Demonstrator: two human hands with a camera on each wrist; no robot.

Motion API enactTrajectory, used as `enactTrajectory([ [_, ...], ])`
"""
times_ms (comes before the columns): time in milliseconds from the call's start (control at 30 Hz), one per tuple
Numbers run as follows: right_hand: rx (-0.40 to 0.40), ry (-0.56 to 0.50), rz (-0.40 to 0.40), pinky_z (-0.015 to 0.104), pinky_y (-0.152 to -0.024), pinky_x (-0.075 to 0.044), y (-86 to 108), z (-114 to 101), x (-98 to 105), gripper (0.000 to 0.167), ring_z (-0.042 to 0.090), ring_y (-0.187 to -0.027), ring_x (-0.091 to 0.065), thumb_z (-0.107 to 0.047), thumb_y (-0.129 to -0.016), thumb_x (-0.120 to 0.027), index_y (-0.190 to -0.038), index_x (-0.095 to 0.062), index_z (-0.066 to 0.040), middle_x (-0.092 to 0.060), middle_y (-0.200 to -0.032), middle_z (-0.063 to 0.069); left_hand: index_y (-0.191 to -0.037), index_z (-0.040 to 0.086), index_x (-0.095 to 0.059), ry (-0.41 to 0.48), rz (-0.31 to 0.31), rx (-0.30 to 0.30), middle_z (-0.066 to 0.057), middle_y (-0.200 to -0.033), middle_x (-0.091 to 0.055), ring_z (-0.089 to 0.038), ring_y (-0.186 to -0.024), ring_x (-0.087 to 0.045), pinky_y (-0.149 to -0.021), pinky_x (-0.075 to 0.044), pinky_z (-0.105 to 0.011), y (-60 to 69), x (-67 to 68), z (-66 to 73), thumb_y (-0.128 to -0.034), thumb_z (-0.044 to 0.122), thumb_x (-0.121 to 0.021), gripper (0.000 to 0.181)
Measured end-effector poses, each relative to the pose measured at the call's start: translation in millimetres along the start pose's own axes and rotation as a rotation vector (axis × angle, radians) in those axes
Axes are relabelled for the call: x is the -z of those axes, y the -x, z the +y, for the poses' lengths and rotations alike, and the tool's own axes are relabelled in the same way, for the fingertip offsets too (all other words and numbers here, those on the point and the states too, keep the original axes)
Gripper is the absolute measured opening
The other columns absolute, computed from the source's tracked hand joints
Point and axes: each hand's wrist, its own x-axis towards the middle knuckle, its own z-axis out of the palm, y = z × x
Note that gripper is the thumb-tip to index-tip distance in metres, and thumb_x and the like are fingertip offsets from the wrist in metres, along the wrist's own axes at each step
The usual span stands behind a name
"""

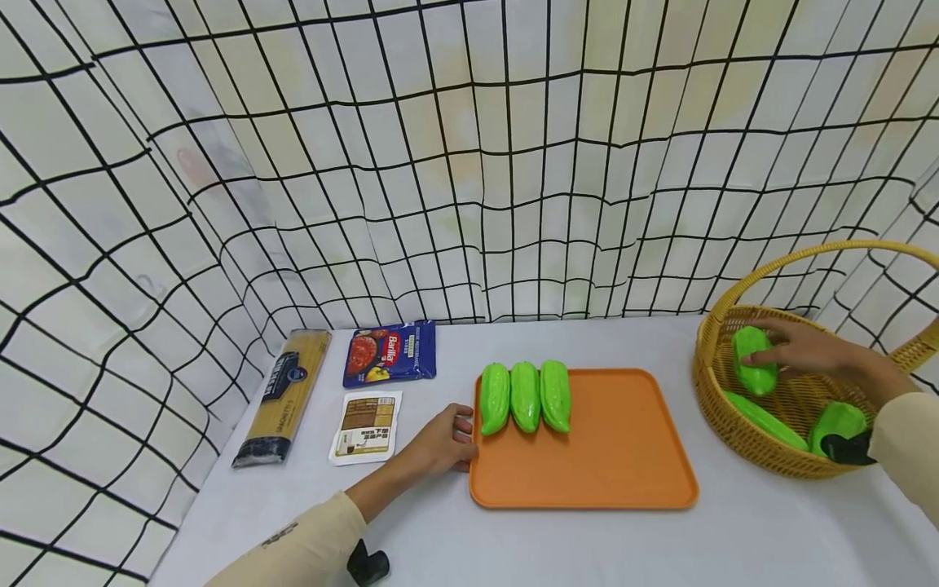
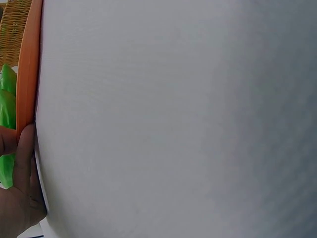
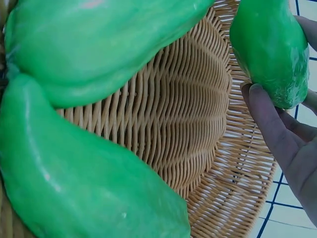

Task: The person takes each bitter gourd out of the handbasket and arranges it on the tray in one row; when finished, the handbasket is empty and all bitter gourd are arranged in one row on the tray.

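Observation:
My right hand (image 1: 795, 346) holds a glossy green model vegetable (image 1: 756, 361) inside the wicker basket (image 1: 707, 391), thumb on one side and fingers on the other. In the right wrist view the held green vegetable (image 3: 271, 49) is by the basket wall. Two more green vegetables (image 3: 89, 173) lie in the basket, below that hand. My left hand (image 1: 440, 443) grips the left rim of an orange tray (image 1: 609, 456); the left wrist view shows its fingers (image 2: 24, 158) at the tray's edge. Three ridged green vegetables (image 1: 524, 397) lie side by side at the tray's upper left.
Left of the tray lie a blue Barilla packet (image 1: 390, 352), a white and brown packet (image 1: 367, 427) and a spaghetti pack (image 1: 284, 399). The basket's tall arched handle (image 1: 807, 254) rises over its opening. A white wall with black netting (image 1: 513, 179) stands behind the table.

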Motion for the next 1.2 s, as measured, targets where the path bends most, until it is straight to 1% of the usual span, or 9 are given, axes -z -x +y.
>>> enactTrajectory([
  [100,0.025,-0.016,0.004,0.055,-0.089,-0.061,4.8,0,1,0.088,0.060,-0.123,-0.046,-0.032,-0.098,-0.062,-0.156,-0.009,0.008,-0.022,-0.143,0.048,-0.142,-0.004,-0.040,-0.003,-0.002,0.002,-0.017,-0.116,-0.054,-0.022,-0.094,-0.061,-0.069,-0.066,-0.033,0.2,0.6,0.9,-0.0804,-0.003,-0.069,0.068],
  [233,0.047,-0.021,-0.020,0.056,-0.089,-0.061,11.7,0,4,0.088,0.065,-0.125,-0.041,-0.031,-0.099,-0.062,-0.156,-0.007,0.007,-0.019,-0.144,0.050,-0.142,-0.005,-0.040,-0.008,0.000,-0.003,-0.017,-0.116,-0.054,-0.022,-0.095,-0.061,-0.068,-0.066,-0.033,1.1,0.6,0.1,-0.0802,-0.004,-0.069,0.068],
  [467,-0.017,0.044,-0.062,0.058,-0.090,-0.059,20.5,-3,7,0.096,0.060,-0.118,-0.052,-0.040,-0.099,-0.060,-0.155,0.000,0.009,-0.013,-0.145,0.052,-0.142,-0.004,-0.041,-0.008,-0.002,0.003,-0.016,-0.116,-0.053,-0.022,-0.095,-0.060,-0.069,-0.066,-0.033,0.6,-0.3,-4.0,-0.0810,-0.003,-0.070,0.068],
  [667,-0.032,0.080,-0.061,0.053,-0.085,-0.062,27.7,-9,9,0.096,0.064,-0.123,-0.044,-0.041,-0.097,-0.061,-0.155,-0.003,0.009,-0.015,-0.145,0.051,-0.142,-0.005,-0.040,0.022,-0.001,-0.018,-0.017,-0.116,-0.053,-0.022,-0.094,-0.061,-0.070,-0.066,-0.034,1.4,-0.6,-2.1,-0.0795,-0.005,-0.068,0.068],
  [867,-0.016,0.073,-0.094,0.051,-0.083,-0.062,33.5,-14,10,0.092,0.062,-0.123,-0.045,-0.038,-0.096,-0.064,-0.156,-0.009,0.005,-0.018,-0.146,0.047,-0.141,-0.006,-0.041,0.037,0.005,-0.019,-0.017,-0.114,-0.053,-0.021,-0.092,-0.061,-0.069,-0.066,-0.034,4.1,-1.9,0.0,-0.0791,-0.006,-0.067,0.067],
  [933,-0.018,0.061,-0.113,0.048,-0.081,-0.063,35.5,-16,10,0.091,0.055,-0.116,-0.052,-0.036,-0.095,-0.066,-0.156,-0.011,0.004,-0.017,-0.147,0.047,-0.141,-0.006,-0.041,0.040,0.007,-0.020,-0.017,-0.114,-0.053,-0.021,-0.092,-0.061,-0.069,-0.066,-0.034,4.1,-2.0,0.3,-0.0790,-0.006,-0.067,0.067],
  [1000,-0.017,0.044,-0.132,0.045,-0.076,-0.062,37.8,-18,10,0.091,0.045,-0.108,-0.058,-0.034,-0.095,-0.067,-0.157,-0.012,0.003,-0.018,-0.147,0.047,-0.141,-0.005,-0.041,0.042,0.008,-0.022,-0.017,-0.115,-0.053,-0.021,-0.093,-0.061,-0.069,-0.066,-0.034,3.8,-1.9,0.5,-0.0789,-0.006,-0.067,0.067],
  [1100,-0.019,0.009,-0.159,0.040,-0.072,-0.061,41.1,-23,8,0.090,0.030,-0.101,-0.058,-0.031,-0.093,-0.068,-0.157,-0.014,0.002,-0.018,-0.147,0.047,-0.141,-0.005,-0.041,0.040,0.007,-0.025,-0.017,-0.115,-0.053,-0.021,-0.093,-0.061,-0.069,-0.066,-0.034,3.6,-1.7,0.7,-0.0788,-0.006,-0.067,0.067],
  [1200,-0.013,-0.008,-0.178,0.042,-0.073,-0.062,43.5,-29,6,0.089,0.031,-0.104,-0.058,-0.030,-0.093,-0.069,-0.157,-0.016,0.001,-0.020,-0.146,0.046,-0.141,-0.005,-0.041,0.037,0.007,-0.022,-0.017,-0.115,-0.053,-0.021,-0.093,-0.062,-0.069,-0.066,-0.034,3.8,-1.8,0.1,-0.0788,-0.006,-0.067,0.067],
])
